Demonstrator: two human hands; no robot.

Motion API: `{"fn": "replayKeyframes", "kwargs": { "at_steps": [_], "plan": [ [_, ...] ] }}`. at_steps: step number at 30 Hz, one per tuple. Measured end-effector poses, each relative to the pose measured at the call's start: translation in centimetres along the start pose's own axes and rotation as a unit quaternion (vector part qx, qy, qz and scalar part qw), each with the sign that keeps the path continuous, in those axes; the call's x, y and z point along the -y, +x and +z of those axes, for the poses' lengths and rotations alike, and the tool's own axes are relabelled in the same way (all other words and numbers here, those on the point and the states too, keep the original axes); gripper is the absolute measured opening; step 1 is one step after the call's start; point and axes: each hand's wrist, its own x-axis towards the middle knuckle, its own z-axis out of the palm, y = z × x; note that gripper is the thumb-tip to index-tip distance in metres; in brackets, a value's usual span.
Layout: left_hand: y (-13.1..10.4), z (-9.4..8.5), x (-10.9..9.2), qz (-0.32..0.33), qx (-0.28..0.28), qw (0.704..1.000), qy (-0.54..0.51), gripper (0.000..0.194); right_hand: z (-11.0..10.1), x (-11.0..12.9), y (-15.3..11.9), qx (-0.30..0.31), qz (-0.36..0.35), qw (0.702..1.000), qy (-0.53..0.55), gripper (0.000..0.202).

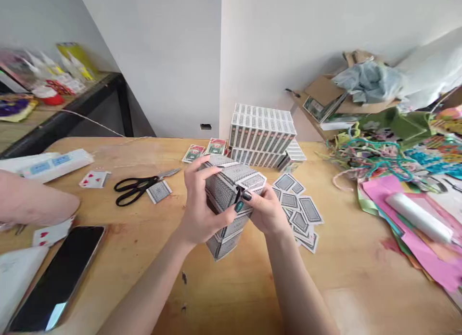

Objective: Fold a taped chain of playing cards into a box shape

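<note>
A box-like structure built of patterned playing cards (225, 188) is held above the wooden table. My left hand (204, 205) grips its left side, fingers over the top and thumb at the front face. On the right, my right hand (267, 207) pinches a corner of the structure, its thumb close to a small dark gap. The fingers behind the structure are partly hidden. Loose cards (299, 219) lie spread on the table just right of my right hand. Black-handled scissors (139, 186) rest to the left, touching a single card (159, 191).
Stacked card boxes (263, 130) stand at the back, with two card packs (194, 153) beside them. A phone (59, 277) and a person's arm (36, 198) are at left. Coloured paper (415, 224), tangled yarn (382, 157) and a cardboard box (325, 92) are at right.
</note>
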Motion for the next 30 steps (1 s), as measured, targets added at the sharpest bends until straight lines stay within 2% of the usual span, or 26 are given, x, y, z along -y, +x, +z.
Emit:
{"fn": "replayKeyframes", "kwargs": {
  "at_steps": [8, 14, 18, 23, 30],
  "plan": [
    [0.4, 0.4, 0.3, 0.010, -0.026, 0.999, 0.018, 0.052, -0.3, -0.8, 0.4, -0.040, -0.003, 0.998, -0.047, 0.020],
    [0.2, 0.4, 0.2, 0.009, -0.030, 0.999, 0.016, 0.051, -0.7, -0.7, 0.3, -0.003, -0.004, 0.999, -0.048, 0.019],
    [0.1, 0.0, 0.6, -0.015, -0.002, 1.000, -0.013, 0.053, -1.0, -0.1, 0.3, 0.005, 0.001, 0.998, -0.060, 0.020],
    [0.3, -0.6, 0.9, -0.054, 0.056, 0.997, -0.031, 0.063, -1.0, 0.3, 0.4, -0.029, -0.004, 0.995, -0.096, 0.025],
    [0.5, -1.6, 0.8, -0.085, 0.079, 0.992, -0.056, 0.061, -0.3, 0.1, 0.2, -0.010, -0.018, 0.993, -0.119, 0.027]
  ]
}}
